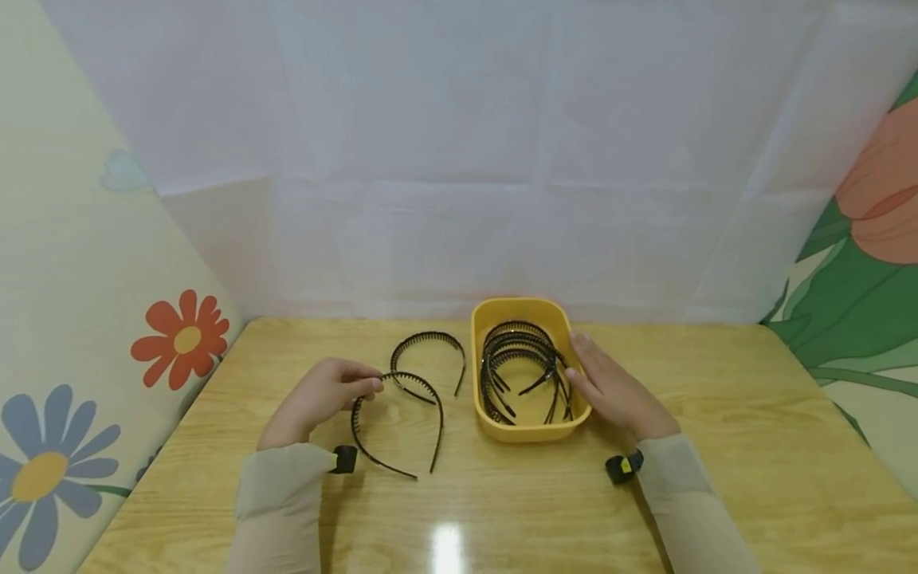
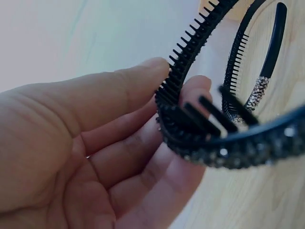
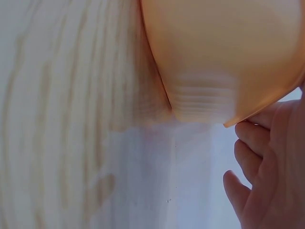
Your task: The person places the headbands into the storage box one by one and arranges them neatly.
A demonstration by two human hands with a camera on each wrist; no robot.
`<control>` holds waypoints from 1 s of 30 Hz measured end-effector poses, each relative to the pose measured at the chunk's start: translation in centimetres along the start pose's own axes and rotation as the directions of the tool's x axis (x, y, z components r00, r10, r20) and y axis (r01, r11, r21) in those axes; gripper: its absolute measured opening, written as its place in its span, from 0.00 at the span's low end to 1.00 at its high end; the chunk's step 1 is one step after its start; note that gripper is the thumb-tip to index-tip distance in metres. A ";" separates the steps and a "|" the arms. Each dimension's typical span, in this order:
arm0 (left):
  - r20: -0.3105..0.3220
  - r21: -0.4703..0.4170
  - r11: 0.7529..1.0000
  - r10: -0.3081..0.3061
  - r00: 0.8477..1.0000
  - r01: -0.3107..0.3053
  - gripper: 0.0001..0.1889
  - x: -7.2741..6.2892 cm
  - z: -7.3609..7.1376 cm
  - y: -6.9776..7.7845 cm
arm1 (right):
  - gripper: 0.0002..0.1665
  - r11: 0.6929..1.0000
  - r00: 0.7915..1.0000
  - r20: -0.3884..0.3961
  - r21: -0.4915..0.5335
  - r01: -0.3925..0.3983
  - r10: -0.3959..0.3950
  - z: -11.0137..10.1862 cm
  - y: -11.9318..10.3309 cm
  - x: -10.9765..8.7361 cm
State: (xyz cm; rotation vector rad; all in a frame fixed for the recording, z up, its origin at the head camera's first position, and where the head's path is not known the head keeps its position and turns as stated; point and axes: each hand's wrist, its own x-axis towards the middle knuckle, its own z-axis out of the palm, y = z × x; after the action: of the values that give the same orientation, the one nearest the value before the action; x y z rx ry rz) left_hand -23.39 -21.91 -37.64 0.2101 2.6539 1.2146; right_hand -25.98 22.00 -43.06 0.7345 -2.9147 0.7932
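My left hand (image 1: 333, 395) pinches a black toothed headband (image 1: 439, 414) between thumb and fingers, near the top of its arch. In the left wrist view, small sparkling stones run along the outside of the held headband (image 2: 238, 155). Just behind it, a second black headband (image 1: 430, 335) lies on the table; its stones show beside the teeth. A yellow plastic basket (image 1: 531, 433) stands to the right with several black headbands (image 1: 518, 339) inside. My right hand (image 1: 618, 391) rests against the basket's right side, its fingers fairly straight and its thumb at the rim.
The wooden table (image 1: 445, 502) ends at a white sheet (image 1: 416, 159) hanging behind it. Flower-patterned panels stand at the left (image 1: 86, 319) and right (image 1: 868, 279). Each wrist wears a small black device, one left (image 1: 344, 459), one right (image 1: 622, 468).
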 end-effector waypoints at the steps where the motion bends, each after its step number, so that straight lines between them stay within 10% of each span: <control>1: -0.003 0.006 1.000 0.003 1.000 -0.003 0.20 0.0 0.0 0.1 | 0.41 1.000 1.000 0.002 0.002 0.001 -0.001 0.0 0.0 0.0; 18: -0.191 0.041 0.999 0.035 0.981 -0.028 0.22 -0.7 0.3 2.4 | 0.41 1.000 1.000 0.015 0.004 0.000 0.000 -0.1 -0.1 -0.1; 30: -0.227 -0.170 0.978 0.080 0.971 -0.120 0.21 -0.8 1.8 4.6 | 0.41 1.000 1.000 0.015 -0.004 0.002 -0.002 0.0 0.0 -0.2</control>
State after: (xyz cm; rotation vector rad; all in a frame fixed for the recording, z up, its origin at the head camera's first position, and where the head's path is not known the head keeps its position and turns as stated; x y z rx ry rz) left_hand -22.00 -17.78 -35.23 0.1919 2.7194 1.5907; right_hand -25.80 22.04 -43.12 0.7464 -2.9272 0.7847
